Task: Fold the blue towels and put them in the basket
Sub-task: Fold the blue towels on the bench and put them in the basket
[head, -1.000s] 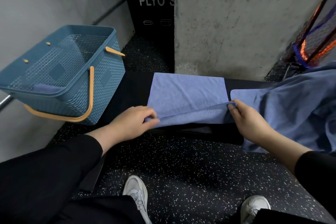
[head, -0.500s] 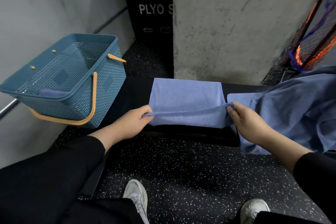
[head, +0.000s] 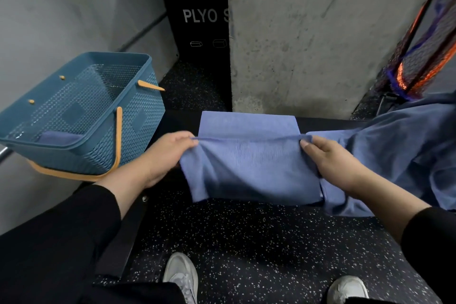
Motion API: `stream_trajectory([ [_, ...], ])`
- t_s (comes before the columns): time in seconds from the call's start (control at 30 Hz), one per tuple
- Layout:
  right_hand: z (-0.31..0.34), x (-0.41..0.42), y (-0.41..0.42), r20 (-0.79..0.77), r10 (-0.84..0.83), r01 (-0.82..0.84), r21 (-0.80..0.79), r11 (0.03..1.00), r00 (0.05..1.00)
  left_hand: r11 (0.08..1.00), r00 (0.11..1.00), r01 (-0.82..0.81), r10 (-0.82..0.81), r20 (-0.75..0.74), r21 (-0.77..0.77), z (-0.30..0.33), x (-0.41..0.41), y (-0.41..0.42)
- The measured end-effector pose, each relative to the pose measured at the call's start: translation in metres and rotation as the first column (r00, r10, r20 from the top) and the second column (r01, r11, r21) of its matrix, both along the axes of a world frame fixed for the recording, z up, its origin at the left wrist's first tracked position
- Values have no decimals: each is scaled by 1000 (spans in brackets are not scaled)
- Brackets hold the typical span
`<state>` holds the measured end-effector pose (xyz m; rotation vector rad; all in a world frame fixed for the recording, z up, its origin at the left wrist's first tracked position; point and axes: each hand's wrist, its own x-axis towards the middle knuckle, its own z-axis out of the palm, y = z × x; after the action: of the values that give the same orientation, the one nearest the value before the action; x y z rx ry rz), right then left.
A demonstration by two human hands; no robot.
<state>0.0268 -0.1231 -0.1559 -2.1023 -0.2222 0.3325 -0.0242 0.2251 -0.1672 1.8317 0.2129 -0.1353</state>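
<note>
A blue towel (head: 251, 168) lies partly folded on a low black bench (head: 172, 121). My left hand (head: 162, 155) pinches its left corner, and my right hand (head: 330, 163) pinches its right corner. Between them the lifted edge is pulled taut, and the near part hangs over the bench front. To the left a blue basket (head: 138, 126) with orange handles stands tilted. A folded blue towel (head: 59, 137) lies inside it. More blue towels (head: 407, 150) are heaped at the right.
A concrete pillar (head: 320, 44) rises right behind the bench, with a black plyo box (head: 197, 32) to its left. Orange and blue netting (head: 419, 57) leans at the far right. My two white shoes (head: 182, 276) stand on the speckled black floor.
Both hands have lifted the towel's near edge off the bench and carried it up and back. The view has tilted slightly.
</note>
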Motion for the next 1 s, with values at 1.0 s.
stream_trajectory([
  [1.0,-37,19,21,-14,104,-99,-443,891,994,369,945,267,-279,-168,890,-23,27,-11],
])
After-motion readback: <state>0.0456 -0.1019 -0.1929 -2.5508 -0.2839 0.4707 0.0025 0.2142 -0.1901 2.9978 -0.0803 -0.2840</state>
